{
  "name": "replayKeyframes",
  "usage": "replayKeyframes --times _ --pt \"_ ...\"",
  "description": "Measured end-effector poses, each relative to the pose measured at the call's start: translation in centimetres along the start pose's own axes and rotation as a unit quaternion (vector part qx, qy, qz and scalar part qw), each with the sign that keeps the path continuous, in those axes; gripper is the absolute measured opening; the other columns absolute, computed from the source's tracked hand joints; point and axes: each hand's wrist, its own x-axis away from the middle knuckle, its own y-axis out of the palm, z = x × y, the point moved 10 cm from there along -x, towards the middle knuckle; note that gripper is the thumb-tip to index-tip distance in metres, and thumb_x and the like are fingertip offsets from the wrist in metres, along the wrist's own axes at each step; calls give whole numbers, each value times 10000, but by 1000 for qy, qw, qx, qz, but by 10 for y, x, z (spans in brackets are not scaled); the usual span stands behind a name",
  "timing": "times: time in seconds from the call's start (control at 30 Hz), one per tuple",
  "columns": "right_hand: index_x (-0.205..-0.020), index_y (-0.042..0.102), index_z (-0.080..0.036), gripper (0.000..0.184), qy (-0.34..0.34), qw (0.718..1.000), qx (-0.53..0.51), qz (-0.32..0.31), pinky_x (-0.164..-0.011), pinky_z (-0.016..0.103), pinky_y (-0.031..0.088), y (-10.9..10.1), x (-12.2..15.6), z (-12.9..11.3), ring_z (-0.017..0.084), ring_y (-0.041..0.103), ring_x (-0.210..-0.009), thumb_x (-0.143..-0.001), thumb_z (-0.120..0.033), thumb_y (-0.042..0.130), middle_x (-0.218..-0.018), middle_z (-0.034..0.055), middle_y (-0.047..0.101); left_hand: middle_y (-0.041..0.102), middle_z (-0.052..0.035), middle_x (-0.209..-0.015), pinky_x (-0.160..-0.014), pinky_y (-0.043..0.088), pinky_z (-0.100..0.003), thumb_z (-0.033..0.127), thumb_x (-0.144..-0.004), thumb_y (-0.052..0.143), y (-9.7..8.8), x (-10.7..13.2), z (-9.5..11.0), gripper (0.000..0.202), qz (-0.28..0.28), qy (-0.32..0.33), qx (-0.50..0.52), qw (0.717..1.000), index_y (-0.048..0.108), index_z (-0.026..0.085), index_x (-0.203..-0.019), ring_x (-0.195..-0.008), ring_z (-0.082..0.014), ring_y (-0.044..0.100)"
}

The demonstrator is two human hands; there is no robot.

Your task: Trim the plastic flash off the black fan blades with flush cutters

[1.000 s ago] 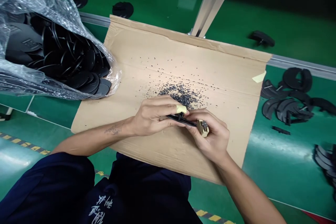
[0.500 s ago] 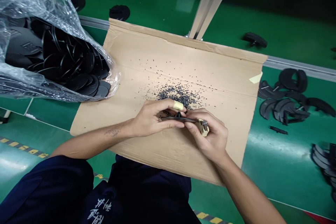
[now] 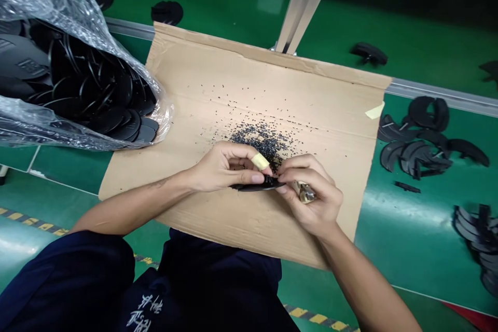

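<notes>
Above the near part of a cardboard sheet, my left hand grips a thin black plastic disc, thumb on its upper side. Yellow tape wraps one of the left fingers. My right hand is closed, with its fingertips at the disc's right end. Within the right hand sits a small tool with a metallic end and yellowish wrapping; its kind is hidden. A small raised black piece stands on the disc between the fingertips. Just beyond the hands, many tiny black bits lie scattered on the cardboard.
At left, a clear plastic bag lies open with black discs inside. Curved black parts are spread on the green table at right, with a stack nearer. A metal post rises behind the cardboard.
The disc has tilted, so more of its face shows, and my left thumb has shifted onto its upper side. My right fingers have moved at its edge. The whole view has shifted slightly.
</notes>
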Motion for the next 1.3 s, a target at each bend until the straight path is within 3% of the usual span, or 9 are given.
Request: replayKeyframes --times 0.13,0.27,0.5,0.73,0.93,1.07,1.13,1.2,1.3 --pt "-954 711 -227 55 -10 999 0 -34 -677 345 580 8 2 -1 192 683 -789 -904 -208 726 -917 67 720 742 -78 -832 -617 562 -213 431 -884 771 7 1 1 307 -35 -16 7 999 750 125 -880 -708 -119 685" --pt "-977 703 -221 93 -26 999 9 -43 -663 319 569 10 3 0 175 682 -774 -912 -154 693 -900 57 714 705 -46 -793 -623 525 -208 346 -901 760 6 2 8 212 -30 6 -44 999 728 138 -875 -697 -105 634" --pt "-1000 704 -216 192 -57 996 9 -69 -683 298 572 12 1 -4 170 696 -811 -866 -80 716 -932 58 712 715 -60 -816 -662 536 -229 374 -909 747 9 0 6 236 -66 11 -33 997 732 143 -859 -727 -119 653" --pt "-1044 704 -216 188 -92 991 73 -71 -698 346 578 14 6 -6 200 713 -828 -900 -101 664 -941 76 742 689 -34 -781 -623 497 -216 327 -909 742 7 2 7 189 -41 17 -87 995 719 146 -860 -692 -107 617" --pt "-1017 702 -212 151 -91 991 88 -32 -670 333 564 6 5 -9 187 698 -788 -902 -115 687 -933 70 732 743 -63 -886 -712 548 -218 408 -928 724 2 -2 -2 265 -31 -12 1 999 754 145 -940 -787 -120 686" --pt "-975 689 -220 105 -107 989 97 -11 -631 324 518 4 4 -14 173 651 -717 -910 -137 691 -859 46 702 759 -98 -1062 -859 586 -282 572 -852 753 6 -2 3 464 -62 31 29 997 756 169 -1081 -976 -185 722" --pt "-958 665 -224 68 -73 994 86 -13 -618 314 494 3 2 -10 164 619 -700 -926 -166 677 -832 32 669 756 -80 -1043 -824 582 -270 489 -789 846 2 0 6 458 -27 61 -39 997 749 184 -1118 -934 -173 709" --pt "-982 624 -228 41 3 998 65 -11 -626 307 478 -1 0 3 156 578 -700 -954 -243 650 -830 19 622 754 -56 -974 -760 566 -241 346 -816 850 -4 2 11 336 25 90 -108 990 757 185 -1096 -850 -140 688" --pt "-1115 525 -251 242 116 993 26 -13 -679 316 482 -9 1 24 160 534 -757 -952 -384 643 -899 11 545 764 -55 -975 -772 572 -228 256 -883 782 -12 4 18 209 82 125 -143 978 765 173 -1074 -865 -126 697"
